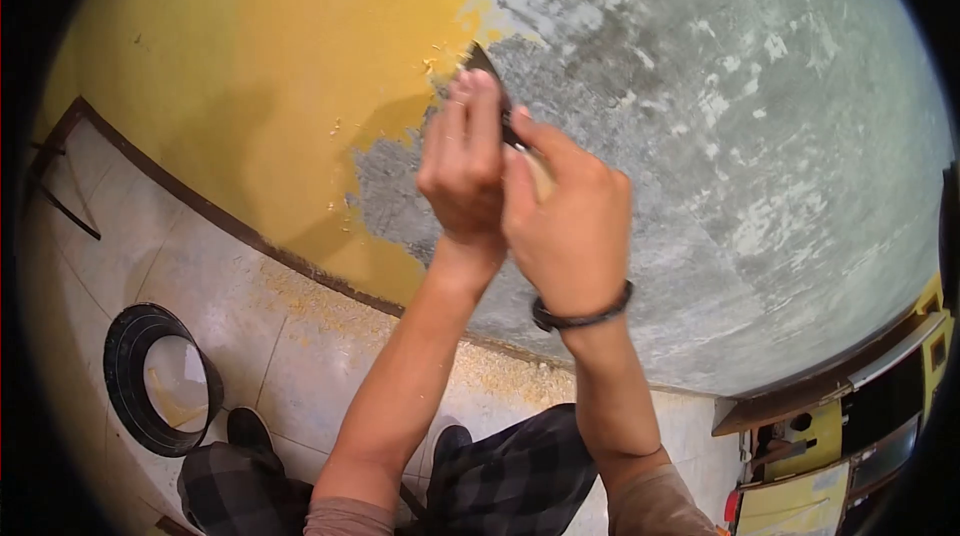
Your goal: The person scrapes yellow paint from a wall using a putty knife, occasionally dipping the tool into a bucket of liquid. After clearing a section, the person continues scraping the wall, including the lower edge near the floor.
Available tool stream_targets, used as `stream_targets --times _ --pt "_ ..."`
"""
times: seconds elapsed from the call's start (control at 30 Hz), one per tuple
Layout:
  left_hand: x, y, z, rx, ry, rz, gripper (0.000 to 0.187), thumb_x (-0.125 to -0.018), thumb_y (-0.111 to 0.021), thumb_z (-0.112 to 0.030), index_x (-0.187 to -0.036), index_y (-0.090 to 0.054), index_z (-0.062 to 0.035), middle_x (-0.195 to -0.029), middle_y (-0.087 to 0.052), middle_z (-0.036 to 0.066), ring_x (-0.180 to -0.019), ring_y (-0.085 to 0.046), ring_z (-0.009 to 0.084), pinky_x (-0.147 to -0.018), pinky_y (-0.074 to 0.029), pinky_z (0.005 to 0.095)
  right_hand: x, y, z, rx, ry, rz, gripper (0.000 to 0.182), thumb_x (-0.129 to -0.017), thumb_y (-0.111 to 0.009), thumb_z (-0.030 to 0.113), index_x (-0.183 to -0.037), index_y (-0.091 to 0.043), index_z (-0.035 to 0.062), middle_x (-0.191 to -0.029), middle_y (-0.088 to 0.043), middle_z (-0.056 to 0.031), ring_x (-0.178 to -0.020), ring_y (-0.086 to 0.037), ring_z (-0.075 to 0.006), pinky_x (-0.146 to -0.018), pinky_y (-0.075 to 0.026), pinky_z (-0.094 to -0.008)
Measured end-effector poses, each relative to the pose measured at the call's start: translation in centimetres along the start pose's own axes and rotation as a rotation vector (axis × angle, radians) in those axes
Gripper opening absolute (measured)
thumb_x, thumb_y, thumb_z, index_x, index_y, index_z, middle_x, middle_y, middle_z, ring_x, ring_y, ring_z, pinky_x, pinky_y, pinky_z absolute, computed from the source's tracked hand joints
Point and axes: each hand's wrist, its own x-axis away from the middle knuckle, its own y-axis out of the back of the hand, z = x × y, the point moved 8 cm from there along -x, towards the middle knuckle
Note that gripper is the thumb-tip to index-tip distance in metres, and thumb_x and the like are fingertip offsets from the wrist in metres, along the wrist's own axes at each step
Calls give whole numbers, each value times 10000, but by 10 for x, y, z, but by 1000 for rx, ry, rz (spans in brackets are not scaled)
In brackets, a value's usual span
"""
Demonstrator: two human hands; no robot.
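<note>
My right hand (pixel 575 221), with a dark band at its wrist, is closed round the pale handle of a scraper (pixel 490 71). The dark blade points up and left, its tip at the ragged edge of the yellow paint (pixel 320 36). Beside it my left hand (pixel 465 161) has its fingers together and pressed against the blade. Bare grey wall (pixel 720 136) shows to the right of the paint, with whitish patches. Small yellow flakes cling near the blade tip.
A black bucket (pixel 122 376) with whitish contents stands on the tiled floor (pixel 310 366) at the lower left. Yellow paint chips (pixel 510 376) lie along the wall's base. My legs and shoes are below. Furniture-like objects appear at the lower right.
</note>
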Motion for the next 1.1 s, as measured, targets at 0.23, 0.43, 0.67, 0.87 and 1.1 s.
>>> stream_targets --times 0.23,0.43,0.67,0.87,1.1 --pt "-7 -5 14 -102 -107 -18 251 -762 -583 -30 -1004 -596 36 -908 -634 156 -841 -637 302 -720 -532 356 -9 -11 1 -217 151 -146 242 -779 -573 110 -995 -648 34 -747 -635 -194 -641 -626 -349 -589 -500 -403" --pt "-7 -4 0 41 29 197 314 -762 -579 -37 -1055 -562 74 -969 -613 218 -874 -625 350 -752 -527 373 -2 9 1 -96 12 8 252 -783 -578 97 -1021 -626 28 -765 -632 -200 -657 -623 -360 -603 -496 -410" --pt "2 -2 -3 136 17 187 427 -746 -567 -1 -1160 -518 94 -1048 -591 231 -938 -607 365 -820 -516 401 7 -5 -31 -812 -459 513 364 -859 -558 96 -1209 -494 17 -777 -618 -88 -531 -536 -125 -467 -412 -223" --pt "18 5 -5 216 17 517 617 -741 -527 27 -1334 -358 50 -1328 -402 254 -1247 -388 406 -1023 -331 490 36 -48 -62 -1533 -772 616 449 -890 -533 75 -1312 -383 56 -841 -586 -66 -475 -376 -38 -393 -268 -182" --pt "5 7 0 270 158 702 419 -818 -516 -15 -1227 -480 67 -1216 -521 247 -1232 -430 365 -1018 -346 377 46 -52 -63 -1470 -698 620 477 -888 -560 114 -1327 -382 66 -824 -572 -37 -504 -402 -40 -413 -271 -188"
